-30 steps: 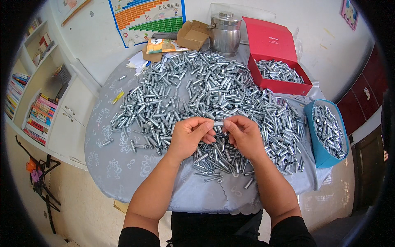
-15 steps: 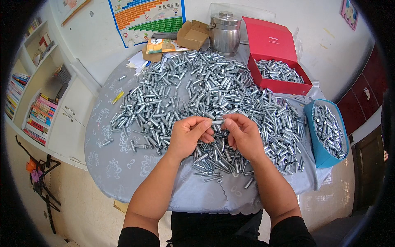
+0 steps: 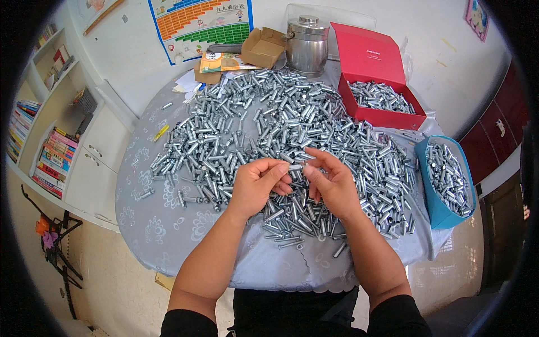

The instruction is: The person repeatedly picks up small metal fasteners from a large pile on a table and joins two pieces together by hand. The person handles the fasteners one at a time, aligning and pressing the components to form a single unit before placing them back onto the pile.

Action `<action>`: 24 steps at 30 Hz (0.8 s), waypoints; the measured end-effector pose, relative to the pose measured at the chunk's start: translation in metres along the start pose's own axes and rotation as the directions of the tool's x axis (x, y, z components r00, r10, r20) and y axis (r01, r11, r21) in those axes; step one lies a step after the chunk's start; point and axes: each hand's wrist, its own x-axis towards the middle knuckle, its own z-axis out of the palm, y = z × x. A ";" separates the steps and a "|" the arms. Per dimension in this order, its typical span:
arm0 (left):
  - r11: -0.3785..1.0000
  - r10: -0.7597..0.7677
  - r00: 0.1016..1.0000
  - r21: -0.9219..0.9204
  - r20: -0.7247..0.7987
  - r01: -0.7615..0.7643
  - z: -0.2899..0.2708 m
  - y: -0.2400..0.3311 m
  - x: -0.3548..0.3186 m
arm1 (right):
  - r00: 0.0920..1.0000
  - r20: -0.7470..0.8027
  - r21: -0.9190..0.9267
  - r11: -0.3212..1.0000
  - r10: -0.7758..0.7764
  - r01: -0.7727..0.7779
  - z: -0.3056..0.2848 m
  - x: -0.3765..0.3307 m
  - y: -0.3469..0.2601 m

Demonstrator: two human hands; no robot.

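My left hand [image 3: 257, 182], over the near middle of the pile, pinches a short silvery sleeve anchor [image 3: 295, 167] between thumb and fingers. The anchor lies roughly level and points toward my right hand [image 3: 336, 184]. That hand is open, its index finger lifted away from the thumb, and its thumb tip is close to the anchor's end. Whether the thumb touches it I cannot tell. Beneath and around both hands spreads a big heap of similar metal sleeve anchors [image 3: 286, 118], with a few loose washers [image 3: 299, 246] at its near edge.
A red box [image 3: 387, 117] with its lid raised holds more anchors at the back right. At the right edge a blue fabric bin [image 3: 446, 220] is filled with them. Behind the heap are a steel canister [image 3: 307, 48] and a cardboard box [image 3: 263, 48]. A yellow cutter [image 3: 161, 132] lies left.
The right index finger has lifted and spread from the thumb, opening the pinch at the anchor's end. My left hand keeps its place and hold.
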 end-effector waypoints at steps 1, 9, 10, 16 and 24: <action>1.000 -0.002 1.000 -0.001 -0.004 0.002 0.000 -0.001 0.000 | 0.998 0.025 -0.037 0.998 0.058 -0.057 -0.005 0.002 0.000; 1.000 0.001 1.000 0.005 -0.003 -0.001 0.000 0.000 0.001 | 1.000 -0.009 0.015 1.000 0.021 -0.021 0.000 0.000 -0.001; 1.000 0.001 1.000 0.008 -0.005 -0.001 0.000 0.000 0.000 | 0.998 0.011 -0.023 0.998 0.054 -0.054 -0.004 0.002 0.002; 1.000 0.003 1.000 0.006 -0.031 -0.002 0.001 -0.001 0.001 | 1.000 0.026 -0.038 0.999 -0.013 0.014 -0.004 0.002 0.005; 0.997 -0.071 0.992 0.023 -0.105 0.074 0.001 0.002 0.000 | 0.957 0.027 -0.297 0.912 -0.290 0.284 -0.007 0.003 0.015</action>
